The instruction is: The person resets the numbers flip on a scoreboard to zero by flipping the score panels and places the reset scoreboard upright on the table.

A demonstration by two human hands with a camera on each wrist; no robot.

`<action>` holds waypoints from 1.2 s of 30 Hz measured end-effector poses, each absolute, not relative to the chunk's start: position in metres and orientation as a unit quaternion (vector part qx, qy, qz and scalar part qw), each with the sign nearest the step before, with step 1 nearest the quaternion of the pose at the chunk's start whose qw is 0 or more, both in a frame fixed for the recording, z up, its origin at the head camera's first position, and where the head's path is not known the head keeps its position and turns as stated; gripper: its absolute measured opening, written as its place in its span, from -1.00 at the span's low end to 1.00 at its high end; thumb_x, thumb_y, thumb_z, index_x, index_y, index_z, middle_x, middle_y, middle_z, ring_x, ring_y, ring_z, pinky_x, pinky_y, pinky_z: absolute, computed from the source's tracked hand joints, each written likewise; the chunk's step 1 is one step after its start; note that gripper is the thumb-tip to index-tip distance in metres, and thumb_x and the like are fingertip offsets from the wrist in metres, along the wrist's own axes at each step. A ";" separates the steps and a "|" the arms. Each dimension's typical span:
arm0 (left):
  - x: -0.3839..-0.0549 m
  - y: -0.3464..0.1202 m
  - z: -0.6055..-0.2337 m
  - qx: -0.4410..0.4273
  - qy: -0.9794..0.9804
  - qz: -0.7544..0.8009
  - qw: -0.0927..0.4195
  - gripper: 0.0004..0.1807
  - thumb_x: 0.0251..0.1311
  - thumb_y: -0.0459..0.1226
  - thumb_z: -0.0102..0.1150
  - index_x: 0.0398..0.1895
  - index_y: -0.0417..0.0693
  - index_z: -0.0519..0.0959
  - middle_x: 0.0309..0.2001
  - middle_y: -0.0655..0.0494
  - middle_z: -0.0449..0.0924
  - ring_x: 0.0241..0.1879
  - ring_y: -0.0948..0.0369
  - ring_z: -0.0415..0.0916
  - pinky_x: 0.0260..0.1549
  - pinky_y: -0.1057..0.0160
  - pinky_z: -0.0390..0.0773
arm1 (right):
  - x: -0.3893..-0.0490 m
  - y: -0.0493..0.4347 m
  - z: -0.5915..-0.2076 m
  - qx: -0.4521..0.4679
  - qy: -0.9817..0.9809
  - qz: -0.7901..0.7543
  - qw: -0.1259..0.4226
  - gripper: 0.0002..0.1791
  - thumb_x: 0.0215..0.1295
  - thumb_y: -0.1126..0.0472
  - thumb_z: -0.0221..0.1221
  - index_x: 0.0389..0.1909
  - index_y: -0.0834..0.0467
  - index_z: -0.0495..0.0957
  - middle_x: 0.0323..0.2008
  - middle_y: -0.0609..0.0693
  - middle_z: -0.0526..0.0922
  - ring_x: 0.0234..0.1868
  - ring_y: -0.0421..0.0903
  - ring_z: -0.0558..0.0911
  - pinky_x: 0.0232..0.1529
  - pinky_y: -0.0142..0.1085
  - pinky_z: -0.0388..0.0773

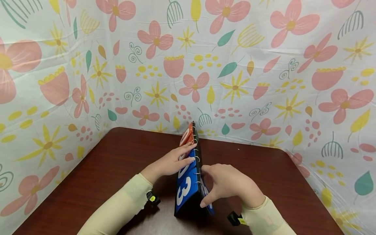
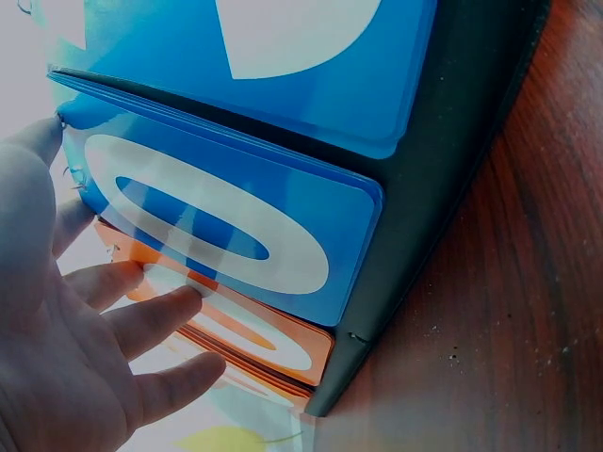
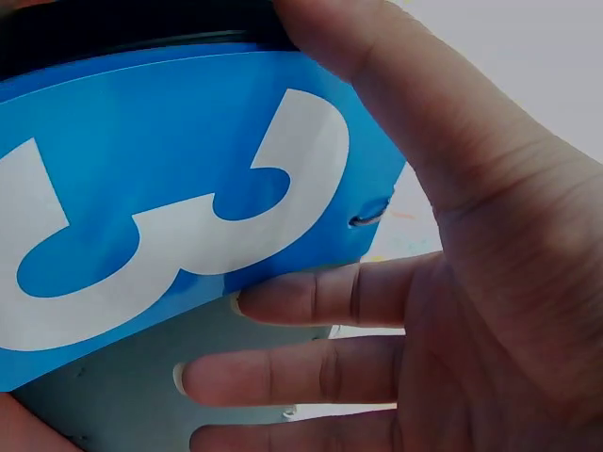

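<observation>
A tabletop flip scoreboard [image 1: 198,140] stands like a tent, its number cards hung on rings along the ridge. My left hand [image 1: 173,161] rests on its left side, fingertips at the ridge. In the left wrist view, extended fingers lie over an orange 0 card [image 2: 316,344], with the thumb at the ring edge of a blue 0 card [image 2: 349,226]. Nearer me on that side hangs a blue 3 card [image 1: 188,187]. On the right side, my right hand [image 1: 229,184] holds another blue 3 card [image 3: 188,160], thumb at one edge and index finger at another.
The scoreboard stands on a dark reddish-brown table [image 1: 132,153] with rounded far corners. A floral-patterned white curtain [image 1: 188,65] hangs behind and along both sides. Black wrist cameras [image 1: 234,218] show beneath both sleeves.
</observation>
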State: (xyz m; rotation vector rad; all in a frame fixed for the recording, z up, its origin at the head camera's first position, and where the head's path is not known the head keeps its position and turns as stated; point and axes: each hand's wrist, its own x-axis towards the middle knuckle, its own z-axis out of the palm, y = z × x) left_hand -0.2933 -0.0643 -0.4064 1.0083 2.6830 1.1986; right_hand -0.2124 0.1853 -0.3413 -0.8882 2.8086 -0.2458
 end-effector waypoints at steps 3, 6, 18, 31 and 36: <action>-0.294 -0.064 -0.407 0.323 0.865 0.385 0.017 -0.30 0.44 0.27 -0.04 0.60 0.62 0.08 0.64 0.38 0.03 0.64 0.15 0.05 0.53 -0.22 0.20 | -0.214 0.188 -0.340 -0.302 0.942 -0.103 0.099 0.02 -0.33 -0.57 0.49 0.17 -0.08 0.54 -0.12 -0.17 0.71 -0.23 -0.24 0.60 -0.23 -0.20 0.66; -0.295 -0.064 -0.408 0.324 0.864 0.385 0.014 -0.31 0.44 0.26 -0.04 0.59 0.63 0.08 0.65 0.37 0.03 0.64 0.14 0.04 0.53 -0.21 0.20 | -0.216 0.191 -0.340 -0.309 0.937 -0.126 0.103 -0.12 -0.33 -0.55 0.51 0.00 -0.16 0.54 -0.21 -0.21 0.69 -0.29 -0.28 0.58 -0.29 -0.28 0.60; -0.295 -0.064 -0.408 0.330 0.862 0.384 0.015 -0.27 0.43 0.29 -0.06 0.62 0.54 0.09 0.65 0.30 0.04 0.64 0.09 0.05 0.50 -0.26 0.22 | -0.225 0.204 -0.338 -0.340 0.912 -0.194 0.121 -0.23 -0.25 -0.38 0.58 -0.03 -0.12 0.56 -0.18 -0.22 0.73 -0.15 -0.22 0.67 -0.19 -0.33 0.68; -0.295 -0.064 -0.408 0.320 0.868 0.380 0.015 -0.28 0.41 0.32 -0.06 0.59 0.66 0.06 0.64 0.35 0.08 0.63 0.12 0.09 0.50 -0.25 0.24 | -0.233 0.221 -0.334 -0.323 0.907 -0.236 0.132 -0.25 -0.18 -0.19 0.62 0.06 -0.14 0.51 -0.18 -0.21 0.68 -0.16 -0.11 0.64 -0.17 -0.30 0.70; -0.295 -0.064 -0.407 0.321 0.869 0.377 0.013 -0.28 0.42 0.30 -0.06 0.60 0.63 0.07 0.64 0.32 0.09 0.63 0.08 0.10 0.48 -0.27 0.25 | -0.234 0.237 -0.324 -0.316 0.914 -0.234 0.098 -0.19 -0.19 -0.27 0.60 0.12 -0.09 0.54 -0.16 -0.20 0.67 -0.13 -0.12 0.61 -0.10 -0.26 0.68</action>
